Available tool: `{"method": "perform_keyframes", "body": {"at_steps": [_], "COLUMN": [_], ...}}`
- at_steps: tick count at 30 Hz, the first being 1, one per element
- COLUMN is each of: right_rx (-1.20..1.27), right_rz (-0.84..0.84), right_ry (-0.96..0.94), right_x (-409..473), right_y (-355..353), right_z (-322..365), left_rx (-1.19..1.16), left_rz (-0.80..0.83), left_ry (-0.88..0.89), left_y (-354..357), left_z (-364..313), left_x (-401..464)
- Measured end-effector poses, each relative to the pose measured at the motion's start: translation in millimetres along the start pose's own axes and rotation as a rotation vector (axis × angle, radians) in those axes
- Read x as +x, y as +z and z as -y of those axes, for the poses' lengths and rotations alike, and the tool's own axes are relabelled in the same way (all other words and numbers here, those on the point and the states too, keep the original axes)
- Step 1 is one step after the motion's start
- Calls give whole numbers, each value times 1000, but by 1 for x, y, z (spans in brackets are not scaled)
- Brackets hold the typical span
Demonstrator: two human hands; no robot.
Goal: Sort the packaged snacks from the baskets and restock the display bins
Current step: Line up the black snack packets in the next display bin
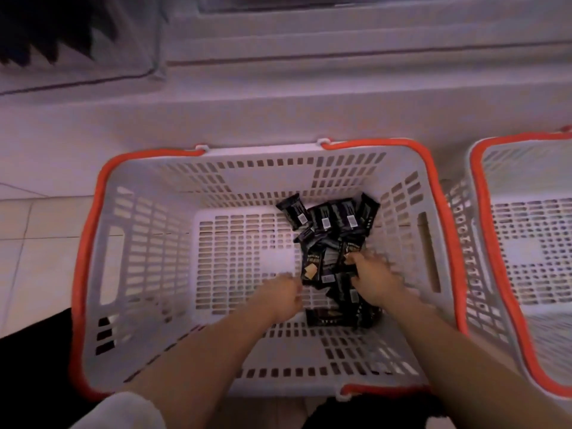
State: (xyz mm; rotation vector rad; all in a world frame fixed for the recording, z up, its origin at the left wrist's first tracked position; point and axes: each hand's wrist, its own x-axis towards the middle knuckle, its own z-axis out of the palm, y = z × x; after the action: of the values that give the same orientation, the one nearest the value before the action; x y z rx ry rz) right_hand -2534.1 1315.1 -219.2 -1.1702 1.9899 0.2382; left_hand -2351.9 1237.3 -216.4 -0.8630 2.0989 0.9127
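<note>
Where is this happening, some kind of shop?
Probably a shop floor: two red-rimmed shopping baskets sit on floor tiles, one holding dark packaged snacks, below a white display unit.

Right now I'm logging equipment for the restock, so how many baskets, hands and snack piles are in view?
Baskets: 2, the middle basket and the basket at right
Hands: 2, left hand and right hand
Piles of black snack packs: 1, single packs too overlapped to count
Total: 5
</note>
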Motion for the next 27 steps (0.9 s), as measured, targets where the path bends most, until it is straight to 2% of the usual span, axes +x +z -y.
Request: {"method": "perform_keyframes", "body": {"at_steps": [6, 8, 10, 13, 16, 19, 22, 25, 27], "right_rx": [-141, -180, -111, 248, 685, 1191, 1703, 2188, 2357], "right_rz": [-38, -25, -19, -127, -257, -229, -130, -63, -49], "right_ry": [-31, -50, -66, -14, 58, 100, 105, 6, -58], "right_x": [3, 2, -1, -6, -14, -21, -24, -25, -26], "right_y": [19, 18, 15, 8, 3, 2, -6, -15, -20], "right_z": [-2, -2, -1, 1, 7, 13, 14, 13, 17], "left_rx": [-244, -353, -483, -609, -622, -600, -571, -713, -802], "left_rz": [-185, -221, -269, -355, -374, -312, -281, -326, -398], "left_ry": [-117, -206, -321, -456, -503, -516, -479, -420, -372], "left_y": [14, 16, 16, 13, 8, 2, -1, 5, 13], "left_z": [-17, -25, -32, -41, -43, -37, -27, -18, -13], "left_x": [31, 41, 49, 60, 68, 73, 71, 57, 42]}}
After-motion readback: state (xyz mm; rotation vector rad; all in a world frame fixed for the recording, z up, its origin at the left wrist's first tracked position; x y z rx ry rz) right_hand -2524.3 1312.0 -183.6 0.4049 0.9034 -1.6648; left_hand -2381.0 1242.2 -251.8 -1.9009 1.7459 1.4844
